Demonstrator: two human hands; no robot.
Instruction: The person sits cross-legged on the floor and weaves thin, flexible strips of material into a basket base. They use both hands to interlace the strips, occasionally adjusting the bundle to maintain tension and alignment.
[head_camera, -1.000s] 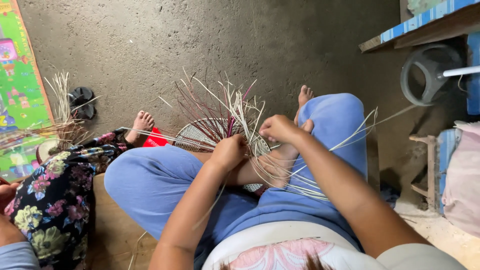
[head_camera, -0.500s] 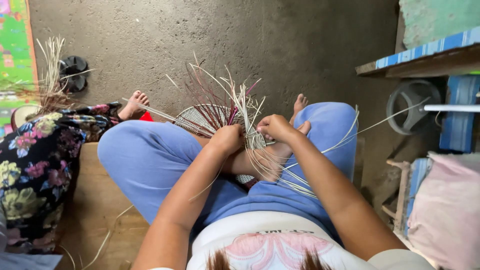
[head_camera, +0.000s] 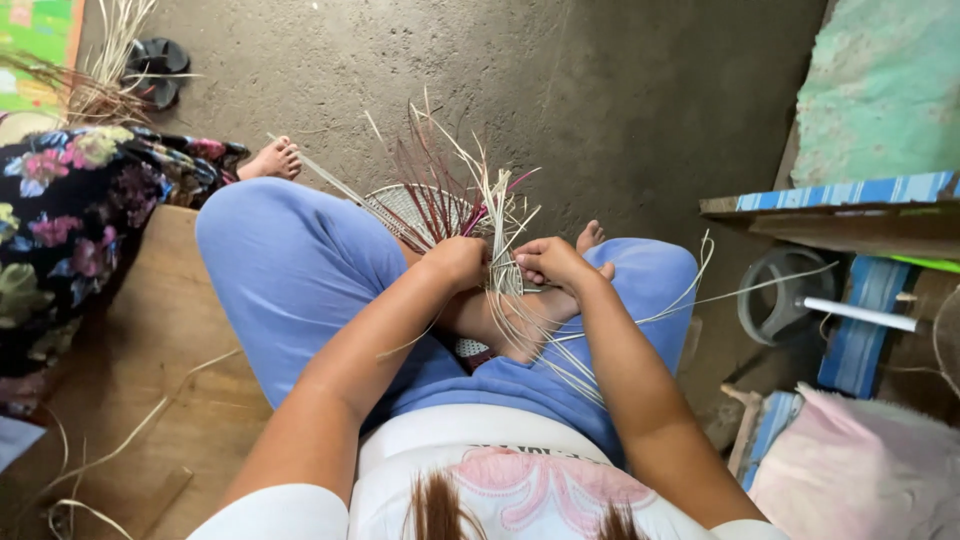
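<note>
Both hands have come closer together; left hand (head_camera: 458, 262) and right hand (head_camera: 548, 262) pinch strips (head_camera: 500, 215) above the basket (head_camera: 400, 205); best pull each strip snug

Left hand (head_camera: 458, 262) and right hand (head_camera: 552, 262) have drawn closer together on the woven basket (head_camera: 415, 210), now near frame centre. The sandals (head_camera: 150, 72) have shifted to upper left.

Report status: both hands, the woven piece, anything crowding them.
Left hand and right hand both grip pale strips. Half-woven round basket rests on the lap. Another person's foot lies apart, left.
</note>
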